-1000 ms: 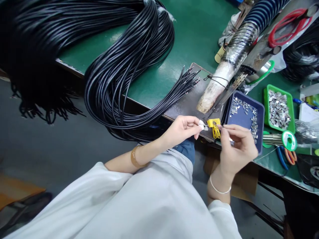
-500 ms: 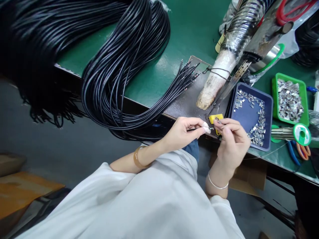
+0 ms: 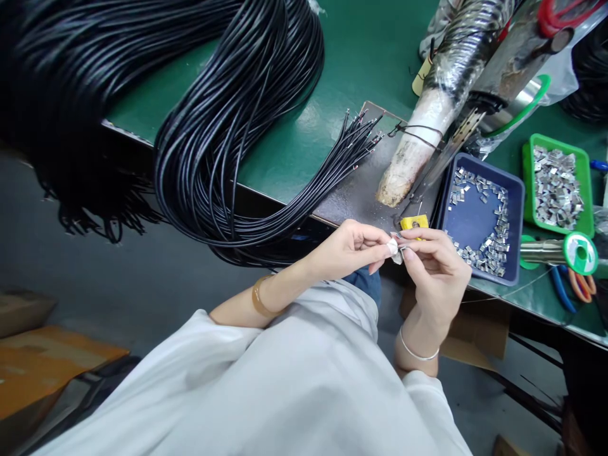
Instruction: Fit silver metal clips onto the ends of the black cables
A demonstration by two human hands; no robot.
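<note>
My left hand (image 3: 363, 249) is closed in a pinch in front of the table edge, white wrapping on its fingertips. A thin black cable was visible in that pinch a moment ago; its end is now hidden by the fingers. My right hand (image 3: 434, 263) meets it from the right, thumb and fingers closed on a small shiny metal piece (image 3: 401, 250) whose exact shape I cannot make out. The fingertips of both hands almost touch. Just behind them lies a yellow block (image 3: 414, 222) beneath a thin metal tip.
Black cables (image 3: 228, 126) lie bundled across the green table (image 3: 351, 50), stripped ends on a dark board (image 3: 351, 196). A wrapped duct (image 3: 413, 145) slants down near the hands. Right are a blue tray (image 3: 470, 218) and green tray (image 3: 527, 190) of metal parts, a solder spool (image 3: 580, 252) and pliers (image 3: 563, 288).
My right hand has moved slightly left, bringing the metal piece against my left fingertips. The green wire tip seen before is now covered. My left hand has barely moved.
</note>
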